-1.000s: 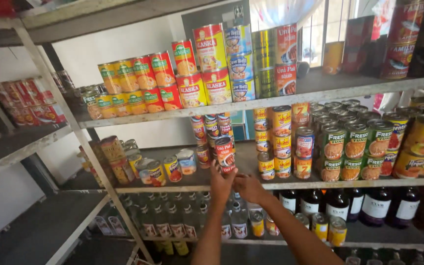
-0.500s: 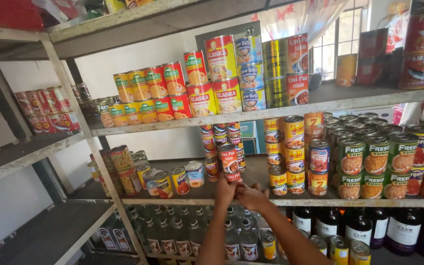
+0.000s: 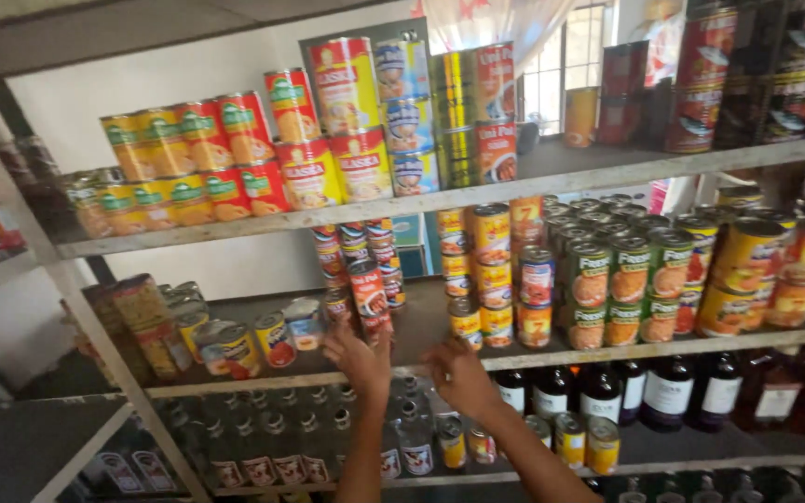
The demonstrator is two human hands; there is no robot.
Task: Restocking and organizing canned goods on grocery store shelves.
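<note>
The tall red can (image 3: 368,293) stands on the middle shelf (image 3: 552,357), near its front edge, in front of a stack of similar red cans (image 3: 356,250) that rises toward the shelf above. The left hand (image 3: 358,359) is raised directly below this can, with its fingertips at the can's base; whether the fingers actually grip it cannot be told. The right hand (image 3: 458,373) is just beside it, fingers spread and loose, resting at the shelf's front edge and holding nothing. To the right of the hands stand short yellow cans (image 3: 479,321), then rows of green-labelled cans (image 3: 630,289). To the left lie round cans (image 3: 235,346) on their sides. The upper shelf (image 3: 235,226) carries stacked red and yellow cans (image 3: 328,168). Dark bottles (image 3: 673,391) stand on the shelf below.
</note>
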